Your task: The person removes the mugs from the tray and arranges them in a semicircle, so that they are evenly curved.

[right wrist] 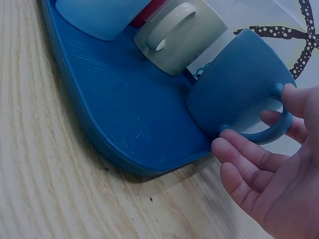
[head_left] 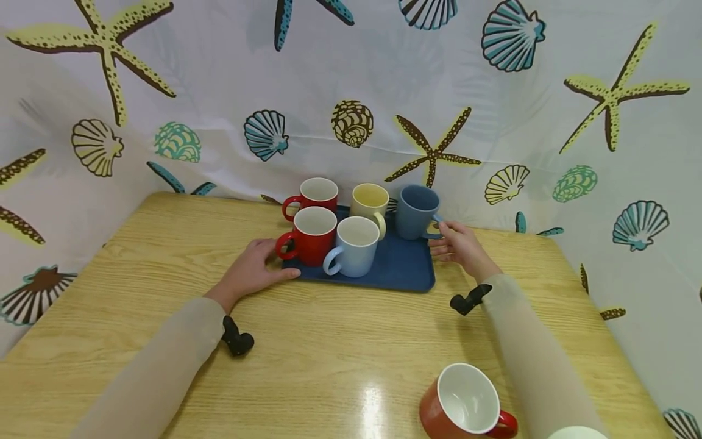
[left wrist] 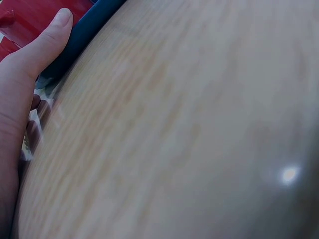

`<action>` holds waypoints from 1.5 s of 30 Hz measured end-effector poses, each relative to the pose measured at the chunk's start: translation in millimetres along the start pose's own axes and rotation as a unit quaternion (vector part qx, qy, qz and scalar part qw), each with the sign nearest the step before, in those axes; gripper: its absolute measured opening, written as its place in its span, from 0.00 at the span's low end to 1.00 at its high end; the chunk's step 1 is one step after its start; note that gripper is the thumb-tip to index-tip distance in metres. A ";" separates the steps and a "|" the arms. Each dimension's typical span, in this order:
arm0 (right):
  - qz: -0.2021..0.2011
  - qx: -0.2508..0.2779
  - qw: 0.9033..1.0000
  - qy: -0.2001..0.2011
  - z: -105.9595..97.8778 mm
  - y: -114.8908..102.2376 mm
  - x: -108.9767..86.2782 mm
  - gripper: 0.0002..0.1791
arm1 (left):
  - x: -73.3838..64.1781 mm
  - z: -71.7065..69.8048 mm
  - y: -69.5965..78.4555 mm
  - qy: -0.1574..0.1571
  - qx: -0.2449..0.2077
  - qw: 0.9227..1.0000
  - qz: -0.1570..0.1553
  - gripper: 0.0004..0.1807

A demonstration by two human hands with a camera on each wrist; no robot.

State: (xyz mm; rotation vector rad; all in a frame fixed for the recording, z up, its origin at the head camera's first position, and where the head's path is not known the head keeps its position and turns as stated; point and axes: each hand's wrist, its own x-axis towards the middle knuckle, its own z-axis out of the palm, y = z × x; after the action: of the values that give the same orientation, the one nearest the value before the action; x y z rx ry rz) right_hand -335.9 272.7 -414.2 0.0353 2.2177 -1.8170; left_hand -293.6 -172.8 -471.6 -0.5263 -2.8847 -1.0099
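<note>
Several mugs stand on a dark blue tray. My right hand pinches the handle of the darker blue mug at the tray's back right; in the right wrist view, thumb and forefinger are at the handle, the other fingers below it. At the tray's front left corner, my left hand grips the rim, its thumb along the front edge beside a red mug; its other fingers are partly hidden behind that mug's handle. A light blue mug, a yellow mug and another red mug share the tray.
Nearer me on the wooden table stands another red mug, handle to the right. A white rim shows at the bottom edge by my right sleeve. Behind the tray hangs a cloth with starfish and shells.
</note>
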 end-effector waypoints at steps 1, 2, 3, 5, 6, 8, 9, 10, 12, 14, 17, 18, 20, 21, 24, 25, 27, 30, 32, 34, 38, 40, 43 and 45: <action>0.000 0.001 1.000 0.002 0.4 0.2 0.6 0.33 | 0.1 -0.1 -0.1 0.000 0.001 1.000 -0.001 0.47; -0.001 0.001 1.000 0.003 0.7 0.3 1.1 0.33 | 0.4 0.0 -0.5 0.001 0.002 1.000 -0.002 0.47; -0.001 0.002 1.000 0.005 1.0 0.3 1.7 0.33 | 0.6 0.0 -0.7 0.001 0.004 1.000 -0.002 0.47; -0.001 0.003 1.000 0.010 1.5 0.4 2.5 0.33 | 1.1 -0.4 -1.0 0.001 0.008 1.000 -0.002 0.47; -0.001 0.004 1.000 0.012 1.8 0.5 2.9 0.32 | 1.4 -0.7 -0.7 0.002 0.008 1.000 -0.002 0.47; -0.001 0.010 1.000 0.016 2.3 0.9 3.2 0.31 | 1.8 -1.3 -0.3 0.002 0.008 1.000 0.000 0.48; -0.001 0.013 1.000 0.019 2.5 1.2 3.1 0.30 | 1.8 -1.8 0.0 0.001 0.008 1.000 0.002 0.48; -0.002 0.018 1.000 0.022 2.8 1.6 3.0 0.29 | 2.1 -1.9 0.3 0.002 0.007 1.000 0.001 0.48; -0.007 0.032 0.999 0.028 3.0 2.6 2.8 0.25 | 2.9 -1.8 0.7 0.001 0.006 1.000 0.001 0.48; -0.014 0.050 0.998 0.037 2.7 3.7 2.7 0.21 | 3.8 -1.2 1.0 -0.001 0.007 1.000 0.002 0.48; -0.025 0.073 0.996 0.043 1.4 5.4 2.6 0.19 | 5.6 0.1 2.3 -0.003 0.003 1.000 0.002 0.48; -0.028 0.078 0.996 0.045 0.9 5.8 2.5 0.19 | 6.0 0.6 2.8 -0.002 0.000 1.000 0.002 0.48; -0.034 0.085 0.995 0.040 -0.1 6.6 1.9 0.20 | 6.7 1.2 3.5 -0.001 -0.005 1.000 0.001 0.48; -0.035 0.087 0.995 0.037 -0.8 6.8 1.4 0.21 | 7.2 1.6 3.4 -0.001 -0.007 1.000 0.002 0.48; -0.038 0.092 0.994 0.034 -2.3 7.1 -0.5 0.21 | 8.7 3.0 1.9 0.000 -0.004 1.000 0.003 0.48; -0.040 0.090 0.995 0.032 -2.4 7.1 -1.4 0.21 | 9.3 3.4 1.3 -0.001 -0.002 1.000 0.004 0.48; -0.044 0.086 0.995 0.030 -2.0 7.2 -2.9 0.21 | 9.6 4.0 0.0 -0.003 -0.001 1.000 0.004 0.48; -0.054 0.070 0.996 0.025 -0.3 7.3 -5.5 0.21 | 8.8 4.5 -1.1 -0.001 0.000 1.000 0.000 0.47; -0.059 0.062 0.996 0.031 1.4 7.5 -7.3 0.20 | 7.5 4.0 -0.9 0.000 0.000 1.000 0.001 0.47; -0.064 0.059 0.996 0.033 2.3 7.8 -9.8 0.19 | 6.0 3.6 -0.1 0.002 0.002 1.000 0.001 0.46; -0.068 0.082 0.994 0.029 2.5 7.9 -15.5 0.17 | 2.9 1.5 2.3 0.001 0.000 1.000 0.002 0.46; -0.069 0.099 0.992 0.025 1.8 7.8 -17.7 0.16 | 1.5 0.5 3.2 0.003 -0.002 1.000 -0.001 0.45; -0.071 0.109 0.991 0.027 1.0 6.4 -21.2 0.15 | -0.3 -1.4 3.8 0.002 -0.008 1.000 -0.005 0.46; -0.073 0.106 0.991 0.020 1.3 2.4 -27.3 0.14 | -1.2 -2.4 3.3 0.000 -0.007 1.000 -0.008 0.46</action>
State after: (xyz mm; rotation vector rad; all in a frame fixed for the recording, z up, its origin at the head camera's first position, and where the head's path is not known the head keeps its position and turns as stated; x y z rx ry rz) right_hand -308.9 276.2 -410.5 -0.0512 2.0931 -2.1429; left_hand -291.6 -172.2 -467.9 -0.5050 -2.8897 -1.0318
